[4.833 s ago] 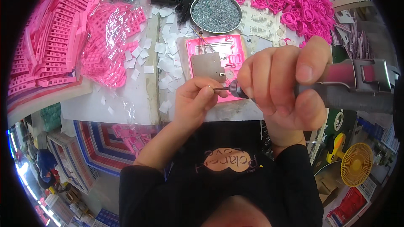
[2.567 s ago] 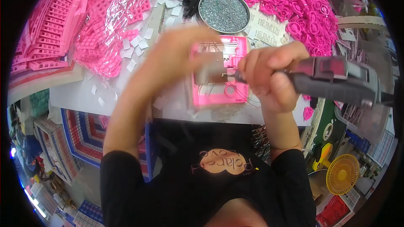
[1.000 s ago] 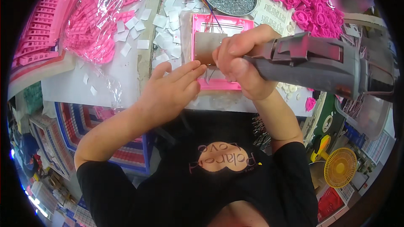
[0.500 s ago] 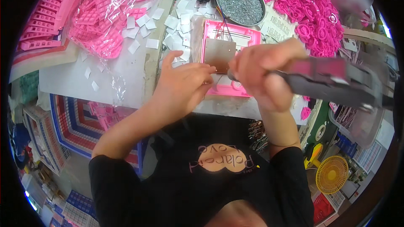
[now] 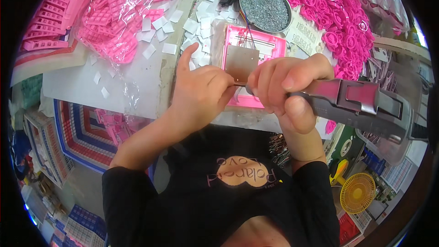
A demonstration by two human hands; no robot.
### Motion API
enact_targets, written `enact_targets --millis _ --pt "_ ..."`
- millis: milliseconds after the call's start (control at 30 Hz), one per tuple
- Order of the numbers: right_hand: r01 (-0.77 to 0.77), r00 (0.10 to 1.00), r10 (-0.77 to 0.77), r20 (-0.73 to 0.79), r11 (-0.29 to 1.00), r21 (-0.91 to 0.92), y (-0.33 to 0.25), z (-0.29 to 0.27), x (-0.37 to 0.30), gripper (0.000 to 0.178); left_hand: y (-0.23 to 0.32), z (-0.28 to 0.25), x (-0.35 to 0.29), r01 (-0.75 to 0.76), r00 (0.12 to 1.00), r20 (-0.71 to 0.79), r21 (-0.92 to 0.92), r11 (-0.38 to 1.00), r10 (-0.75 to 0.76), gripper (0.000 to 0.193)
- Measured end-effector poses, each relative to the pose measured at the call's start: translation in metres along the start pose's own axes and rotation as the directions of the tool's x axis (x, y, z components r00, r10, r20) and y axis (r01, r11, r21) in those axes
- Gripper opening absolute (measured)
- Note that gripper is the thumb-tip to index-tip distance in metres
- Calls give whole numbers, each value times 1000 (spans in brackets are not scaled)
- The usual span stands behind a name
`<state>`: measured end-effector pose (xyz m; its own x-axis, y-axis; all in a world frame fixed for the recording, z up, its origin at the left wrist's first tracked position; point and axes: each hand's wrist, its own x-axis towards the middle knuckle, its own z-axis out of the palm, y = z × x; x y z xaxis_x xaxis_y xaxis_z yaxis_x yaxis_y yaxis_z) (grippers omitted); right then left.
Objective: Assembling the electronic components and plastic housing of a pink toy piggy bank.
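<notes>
My right hand is wrapped round a dark electric screwdriver, its body slanting away to the right. The screwdriver's thin bit points left toward my left hand. There, the thumb and forefinger are pinched together at the bit's tip, and the little finger is raised; whatever lies in the pinch is too small to make out. Just beyond the fingertips, a brown square board lies in a pink plastic casing. Thin coloured wires run up from the board. My right hand hides the casing's right lower part.
Behind the casing stands a round dish of small metal screws. White paper squares are scattered to the left, near a clear bag of pink grid-like parts. Pink ring-shaped parts are heaped right. A yellow fan stands lower right.
My left thumb and forefinger have come together at the bit's tip. The screwdriver, blurred before, now shows sharply, with its body a little lower in view. The whole view has shifted slightly.
</notes>
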<state>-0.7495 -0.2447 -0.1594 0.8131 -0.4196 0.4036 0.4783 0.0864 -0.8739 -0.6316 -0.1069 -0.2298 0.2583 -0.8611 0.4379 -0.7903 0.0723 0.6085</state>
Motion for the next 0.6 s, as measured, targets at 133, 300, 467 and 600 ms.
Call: enact_targets --millis 133,300,467,600 --pt "19 999 -21 46 999 34 11 -7 11 23 -3 3 3 4 996 -88 79 997 3 20" --pt "59 998 -61 9 980 189 19 -7 20 23 -17 4 2 4 991 -134 4 1000 -3 22" --pt "75 997 -73 -18 964 256 17 -6 21 24 -17 10 1 -27 976 -215 -6 1000 25 24" --pt "81 996 -82 18 993 86 21 -17 27 19 -6 4 4 98 980 -184 94 991 -79 26"
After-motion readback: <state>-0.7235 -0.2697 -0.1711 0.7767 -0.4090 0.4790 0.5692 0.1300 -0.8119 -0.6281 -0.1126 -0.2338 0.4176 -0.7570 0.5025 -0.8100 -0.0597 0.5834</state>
